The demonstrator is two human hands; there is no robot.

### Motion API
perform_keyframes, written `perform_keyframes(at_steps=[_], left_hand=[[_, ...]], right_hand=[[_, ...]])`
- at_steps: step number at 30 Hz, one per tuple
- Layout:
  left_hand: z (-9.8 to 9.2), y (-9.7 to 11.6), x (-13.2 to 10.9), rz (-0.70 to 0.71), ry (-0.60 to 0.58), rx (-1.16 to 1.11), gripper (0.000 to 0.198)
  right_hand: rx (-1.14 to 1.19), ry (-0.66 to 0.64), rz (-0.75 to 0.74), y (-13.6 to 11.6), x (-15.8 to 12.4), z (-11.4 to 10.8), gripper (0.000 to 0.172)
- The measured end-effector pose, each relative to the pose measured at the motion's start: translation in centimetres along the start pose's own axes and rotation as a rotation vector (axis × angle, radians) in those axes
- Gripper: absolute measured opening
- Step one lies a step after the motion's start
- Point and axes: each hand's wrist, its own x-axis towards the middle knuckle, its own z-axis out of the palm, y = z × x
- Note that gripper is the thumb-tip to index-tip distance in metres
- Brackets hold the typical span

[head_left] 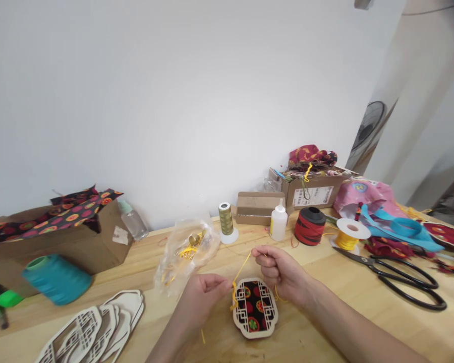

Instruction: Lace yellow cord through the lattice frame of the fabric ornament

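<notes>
The scalloped pale-wood lattice frame (256, 333) is lying on the light wooden table (302, 348) between the hands; black floral fabric (254, 297) is already backing it. The left hand (212, 292), thumb and fingertip closed, is pinching a thin yellow cord (243, 267) at the frame's left edge; the right hand (276, 269), fingers curled, is holding it taut. Cord ends are hanging loose, apparently not yet secured.

A wooden table (302, 339) carries scissors (371, 261), overlapping frames (105, 327), a white bottle (278, 224) and, seemingly, a fabric-backed panel (254, 308).
</notes>
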Motion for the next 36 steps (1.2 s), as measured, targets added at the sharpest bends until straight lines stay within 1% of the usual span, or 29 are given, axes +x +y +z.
perform_keyframes(at_steps=[3, 5, 8, 10, 12, 16, 19, 22, 26, 29, 33, 36], left_hand=[[0.0, -0.1, 0.1, 0.004, 0.029, 0.003, 0.02], [0.0, -0.2, 0.1, 0.013, 0.04, 0.015, 0.021], [0.0, -0.3, 0.2, 0.045, 0.033, 0.043, 0.021], [0.1, -0.1, 0.1, 0.061, 0.046, 0.058, 0.02], [0.1, 0.2, -0.1, 0.068, 0.059, 0.056, 0.021], [0.2, 0.8, -0.4, 0.052, 0.082, 0.01, 0.021], [0.2, 0.9, -0.4, -0.025, 0.131, -0.034, 0.024], [0.3, 0.9, -0.5, -0.055, 0.128, -0.056, 0.024], [0.1, 0.8, -0.6, -0.037, 0.121, -0.05, 0.018], [-0.3, 0.5, -0.4, -0.008, 0.061, -0.009, 0.018], [-0.3, 0.3, -0.2, -0.006, 0.028, 0.003, 0.022], [-0.1, 0.3, -0.1, 0.026, 0.055, 0.056, 0.024]], right_hand=[[-0.008, -0.031, 0.022, -0.2, -0.1, 0.0, 0.013], [-0.024, -0.065, 0.066, -0.3, -0.2, -0.1, 0.018], [-0.033, -0.167, 0.185, -0.3, -0.4, -0.5, 0.025], [-0.004, -0.25, 0.247, -0.3, -0.5, -0.8, 0.023], [0.036, -0.299, 0.261, -0.4, -0.5, -1.0, 0.022], [0.071, -0.322, 0.252, -0.4, -0.4, -1.0, 0.022], [0.081, -0.321, 0.251, -0.4, -0.2, -0.8, 0.023], [0.092, -0.296, 0.233, -0.3, -0.1, -0.9, 0.024], [0.079, -0.204, 0.207, -0.3, 0.1, -1.0, 0.02], [0.08, -0.134, 0.167, -0.2, 0.2, -1.0, 0.015], [0.102, -0.09, 0.119, 0.1, 0.4, -0.9, 0.012], [0.107, -0.093, 0.105, 0.1, 0.2, -0.8, 0.012]])
